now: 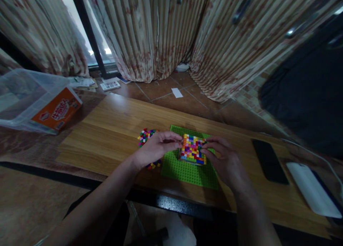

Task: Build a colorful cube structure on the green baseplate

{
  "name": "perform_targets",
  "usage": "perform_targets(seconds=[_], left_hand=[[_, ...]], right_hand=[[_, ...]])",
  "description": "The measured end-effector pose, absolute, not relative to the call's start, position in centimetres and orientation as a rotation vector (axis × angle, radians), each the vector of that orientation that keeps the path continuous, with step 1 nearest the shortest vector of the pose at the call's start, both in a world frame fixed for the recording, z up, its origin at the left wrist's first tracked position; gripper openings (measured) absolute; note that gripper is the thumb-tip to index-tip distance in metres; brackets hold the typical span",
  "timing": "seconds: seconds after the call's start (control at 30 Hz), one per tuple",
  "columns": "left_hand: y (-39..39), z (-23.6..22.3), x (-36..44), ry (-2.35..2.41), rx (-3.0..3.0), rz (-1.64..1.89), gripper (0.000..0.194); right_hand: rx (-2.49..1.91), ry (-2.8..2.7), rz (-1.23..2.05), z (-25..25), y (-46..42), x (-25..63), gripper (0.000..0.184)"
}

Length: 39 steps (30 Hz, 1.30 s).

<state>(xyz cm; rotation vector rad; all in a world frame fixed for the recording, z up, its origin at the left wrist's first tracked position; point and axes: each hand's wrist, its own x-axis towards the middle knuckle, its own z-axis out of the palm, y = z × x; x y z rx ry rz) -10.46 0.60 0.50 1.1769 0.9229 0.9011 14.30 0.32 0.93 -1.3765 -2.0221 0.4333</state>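
Brick block (191, 150) sits toward far edge of green baseplate (184, 172). Left hand (158, 144) and right hand (227, 160) flank it, fingers bent; grips unclear. Uneven pressing could shear it loose.

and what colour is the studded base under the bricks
The base is green, seen best in the head view.

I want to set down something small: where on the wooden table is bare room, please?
Widest bare wood: between the plastic bin and the loose bricks. Narrower: between right hand and black phone. Crowded: the green baseplate, where left hand and right hand flank the brick block.
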Motion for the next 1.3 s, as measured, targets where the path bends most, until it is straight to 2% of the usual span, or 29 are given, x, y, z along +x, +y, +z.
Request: perform_targets(seconds=[0.67, 0.97, 1.17, 1.3], left_hand=[[0.9, -0.4, -11.0, 0.963, 1.192, 0.938, 0.023], [1.2, 0.5, -12.2, 1.076, 1.202, 0.978, 0.025], [2.4, 0.2, -15.5, 1.471, 1.420, 1.053, 0.026], [2.6, 0.3, -17.5, 1.983, 1.741, 0.798, 0.027]], right_hand=[[-1.378, -1.933, 0.598, -0.5, 0.8, 14.4, 0.026], [-1.385, -1.919, 0.668, -0.7, 0.6, 15.0, 0.031], [-1.417, -1.905, 0.599, -0.3, 0.3, 15.4, 0.033], [-1.426, -1.919, 0.451, -0.3, 0.3, 15.5, 0.030]])
